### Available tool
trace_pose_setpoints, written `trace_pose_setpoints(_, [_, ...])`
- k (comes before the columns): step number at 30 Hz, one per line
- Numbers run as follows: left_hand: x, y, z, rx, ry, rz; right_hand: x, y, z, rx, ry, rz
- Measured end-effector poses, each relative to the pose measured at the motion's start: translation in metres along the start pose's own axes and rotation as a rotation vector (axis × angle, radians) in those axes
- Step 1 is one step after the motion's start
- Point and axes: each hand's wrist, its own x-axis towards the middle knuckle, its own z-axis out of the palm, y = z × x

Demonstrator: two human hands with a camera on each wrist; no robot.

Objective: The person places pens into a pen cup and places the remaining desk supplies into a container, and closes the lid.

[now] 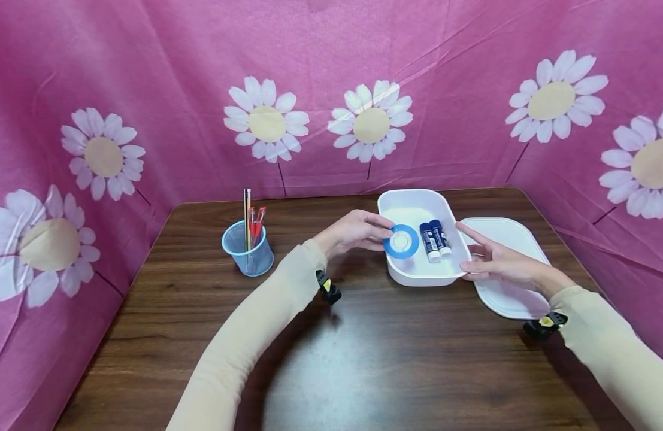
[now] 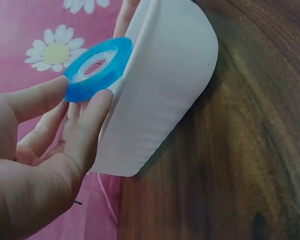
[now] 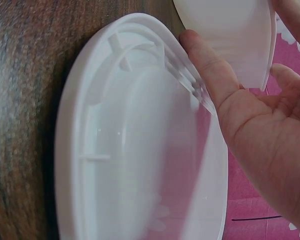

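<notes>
My left hand (image 1: 354, 232) pinches a roll of blue tape (image 2: 97, 88) between thumb and fingertips. The tape hangs over the left rim of a white plastic box (image 1: 425, 280). Inside the box lie two glue sticks (image 1: 430, 244) side by side, with dark blue and white ends. At the box's right side is my right hand (image 1: 495, 261), its thumb by the front corner and a finger stretched along the rim. In the right wrist view those fingers look mostly straight against the box wall. Beneath that hand lies the white lid (image 3: 134, 130), its ribbed inner side showing.
A blue mesh pen cup (image 1: 248, 254) with pencils and red pens stands on the left part of the wooden table (image 1: 331, 353). Pink cloth (image 1: 320, 42) printed with white flowers hangs behind the table and at both sides.
</notes>
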Motion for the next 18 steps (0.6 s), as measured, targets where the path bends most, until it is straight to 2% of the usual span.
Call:
trace_pose_setpoints(14, [0.018,0.030,0.014,0.284,0.040,-0.055,0.000,0.001,-0.001,-0.024,-0.001,0.018])
trace_pose_setpoints(18, [0.026,0.035,0.014,0.325,0.045,-0.068,-0.001,0.000,0.000,-0.053,0.002,0.024])
